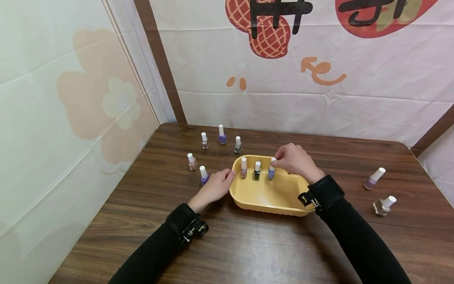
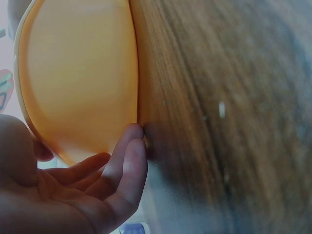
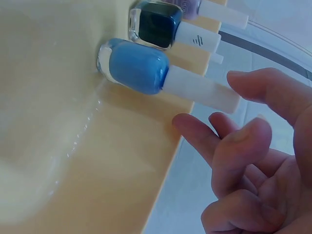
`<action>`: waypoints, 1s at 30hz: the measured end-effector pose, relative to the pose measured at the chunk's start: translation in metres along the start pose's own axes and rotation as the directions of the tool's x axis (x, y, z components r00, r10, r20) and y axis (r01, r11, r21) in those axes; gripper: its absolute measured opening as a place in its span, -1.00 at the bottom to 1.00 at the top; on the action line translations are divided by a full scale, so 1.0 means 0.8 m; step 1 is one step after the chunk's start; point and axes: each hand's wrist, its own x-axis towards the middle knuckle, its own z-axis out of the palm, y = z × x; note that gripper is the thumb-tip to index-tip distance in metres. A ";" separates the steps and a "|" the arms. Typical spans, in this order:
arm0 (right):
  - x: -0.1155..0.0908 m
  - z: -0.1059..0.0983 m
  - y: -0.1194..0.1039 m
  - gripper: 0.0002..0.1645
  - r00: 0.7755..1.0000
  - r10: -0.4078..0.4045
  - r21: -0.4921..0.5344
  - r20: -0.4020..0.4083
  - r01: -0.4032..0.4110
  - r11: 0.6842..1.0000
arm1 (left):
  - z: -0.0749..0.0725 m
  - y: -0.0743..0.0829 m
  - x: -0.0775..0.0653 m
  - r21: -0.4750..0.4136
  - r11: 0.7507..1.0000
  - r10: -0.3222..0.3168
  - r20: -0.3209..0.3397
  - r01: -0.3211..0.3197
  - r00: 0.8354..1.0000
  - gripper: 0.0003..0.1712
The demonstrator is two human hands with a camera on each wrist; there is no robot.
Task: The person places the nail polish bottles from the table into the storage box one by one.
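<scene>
On the brown worktop (image 1: 248,244), I take the yellow tray (image 1: 264,193) as my landmark. At the tray's left end my left hand (image 1: 214,185) grips the edge; I judge that steady hold keeps it from sliding. At the tray's right end, the black wristband (image 1: 330,191) may block access. Over the tray's far side, my right hand (image 1: 296,161) has its fingers narrowly parted about the white cap (image 3: 202,90) of the blue bottle (image 1: 271,174); I see no firm pinch. That bottle stands upright inside the tray. Straight up-and-down finger movement seems best, since a sideways brush could tip it into the black bottle (image 1: 257,174) beside it; a pink bottle (image 1: 243,173) stands farther left.

Left of the tray, a purple bottle (image 1: 204,179) sits near my left hand, easily knocked. Well right of the tray are a lilac bottle (image 1: 370,183) and a greyish bottle (image 1: 381,207).
</scene>
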 end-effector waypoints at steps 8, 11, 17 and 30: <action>-0.002 -0.006 0.003 -0.63 1.000 -0.017 0.020 0.010 0.017 1.000 | -0.001 0.001 0.000 0.008 1.000 0.014 -0.008 -0.014 1.000 -0.56; -0.003 -0.008 0.003 -0.62 1.000 -0.019 0.024 0.011 0.018 1.000 | -0.001 0.001 -0.001 0.009 1.000 0.016 -0.010 -0.016 1.000 -0.56; -0.006 -0.015 0.004 -0.62 1.000 -0.010 0.036 -0.017 0.010 0.999 | -0.001 0.002 -0.001 0.004 1.000 0.008 -0.007 -0.008 1.000 -0.56; -0.024 -0.038 0.021 -0.60 0.996 -0.005 0.069 -0.087 0.011 0.998 | 0.000 0.000 0.001 0.006 1.000 0.001 -0.007 -0.001 1.000 -0.55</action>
